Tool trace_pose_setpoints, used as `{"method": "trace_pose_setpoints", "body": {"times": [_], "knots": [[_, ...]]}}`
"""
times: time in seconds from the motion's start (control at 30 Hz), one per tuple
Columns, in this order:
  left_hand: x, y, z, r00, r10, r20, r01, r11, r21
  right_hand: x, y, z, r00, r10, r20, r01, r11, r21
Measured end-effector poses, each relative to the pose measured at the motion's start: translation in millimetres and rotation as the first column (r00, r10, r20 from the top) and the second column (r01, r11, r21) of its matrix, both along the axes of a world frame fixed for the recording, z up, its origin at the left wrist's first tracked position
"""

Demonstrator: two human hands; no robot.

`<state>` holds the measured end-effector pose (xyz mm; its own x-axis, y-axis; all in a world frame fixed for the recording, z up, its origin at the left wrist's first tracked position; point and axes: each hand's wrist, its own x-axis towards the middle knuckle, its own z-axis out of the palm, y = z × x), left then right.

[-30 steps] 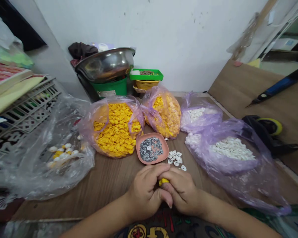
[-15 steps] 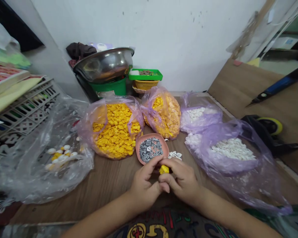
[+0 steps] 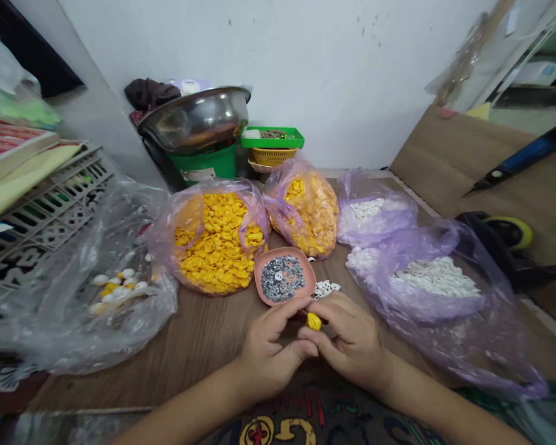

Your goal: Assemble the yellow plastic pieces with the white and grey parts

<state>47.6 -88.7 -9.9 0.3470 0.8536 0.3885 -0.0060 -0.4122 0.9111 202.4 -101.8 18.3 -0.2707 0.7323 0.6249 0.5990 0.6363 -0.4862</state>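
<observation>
A small yellow plastic piece (image 3: 314, 321) is pinched between the thumb and forefinger of my right hand (image 3: 352, 337). My left hand (image 3: 271, 343) curls in from the other side, its fingertips meeting the right ones around the piece; part of that contact is hidden. Just beyond my fingers stands a pink dish (image 3: 262, 295) of small grey-silver bits, with one white piece on top. A little pile of white pieces with dark marks (image 3: 325, 288) lies beside the dish, partly behind my right hand.
Two purple bags of yellow pieces (image 3: 222, 241) (image 3: 312, 210) stand behind the dish. To the right are purple bags of white pieces (image 3: 438, 277). A clear bag (image 3: 134, 337) with white and yellow pieces lies left. A blue-handled tool (image 3: 519, 161) juts in from the right.
The yellow piece has turned in my fingers and sits slightly lower and further right. Both hands stay together in nearly the same place; the view has shifted slightly.
</observation>
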Motion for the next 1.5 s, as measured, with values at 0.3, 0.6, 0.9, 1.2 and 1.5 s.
{"method": "trace_pose_setpoints", "body": {"times": [0.3, 0.6, 0.9, 1.2, 1.5], "knots": [[11.4, 7.1, 3.6, 0.955, 0.014, 0.295, 0.209, 0.673, -0.710, 2.4, 8.1, -19.0, 0.984, -0.153, 0.087, 0.149, 0.987, 0.051], [9.6, 16.6, 2.2, 0.923, 0.147, 0.355, 0.245, 0.488, -0.838, 0.7, 7.4, -21.8, 0.985, 0.004, 0.170, 0.027, 0.984, -0.179], [8.6, 17.9, -8.2, 0.932, 0.095, 0.350, 0.188, 0.699, -0.690, -2.3, 4.6, -17.0, 0.987, 0.069, 0.143, -0.020, 0.949, -0.315], [2.9, 15.6, -11.1, 0.981, 0.004, 0.196, 0.073, 0.919, -0.386, -1.3, 3.2, -17.9, 0.976, 0.144, 0.163, -0.083, 0.939, -0.334], [5.1, 12.7, -5.1, 0.971, -0.009, 0.240, 0.129, 0.863, -0.488, 0.9, 2.4, -23.7, 0.990, 0.071, 0.123, -0.040, 0.970, -0.241]]}}
